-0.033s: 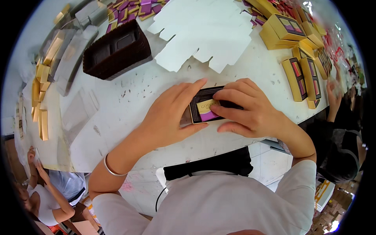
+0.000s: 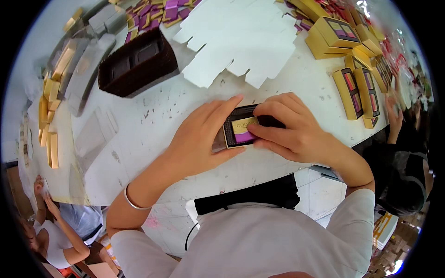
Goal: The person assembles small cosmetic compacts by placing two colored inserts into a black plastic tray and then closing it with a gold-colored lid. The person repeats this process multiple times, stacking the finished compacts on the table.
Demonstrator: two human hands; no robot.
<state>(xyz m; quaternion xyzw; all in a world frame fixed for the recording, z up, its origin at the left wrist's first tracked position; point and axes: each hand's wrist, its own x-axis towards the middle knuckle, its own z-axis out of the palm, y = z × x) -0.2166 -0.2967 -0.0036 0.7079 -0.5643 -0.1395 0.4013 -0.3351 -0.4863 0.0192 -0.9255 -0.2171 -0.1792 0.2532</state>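
Note:
In front of me on the white table is a small gold-edged box [image 2: 227, 137] with a dark brown tray in it. A flat gold-and-purple wrapped chocolate [image 2: 243, 131] lies in its left part. My left hand [image 2: 192, 134] is closed round the box's left end, thumb along the near edge and index finger by the far corner. From the right, my right hand [image 2: 294, 129] bends over the box, its fingertips on the chocolate's right side. That hand covers much of the box's right part, where dark tray shows between the fingers.
Nested dark brown trays [image 2: 139, 65] stand at the far left, beside white card sheets [image 2: 241, 37]. Wrapped chocolates [image 2: 153, 14] are heaped behind. Filled gold boxes [image 2: 348, 93] stand at right, gold pieces [image 2: 51, 92] along the left. Co-workers [image 2: 62, 231] are at both sides.
The right hand's thumb has drawn in toward its fingers at the box's near edge. The box and left hand have barely shifted.

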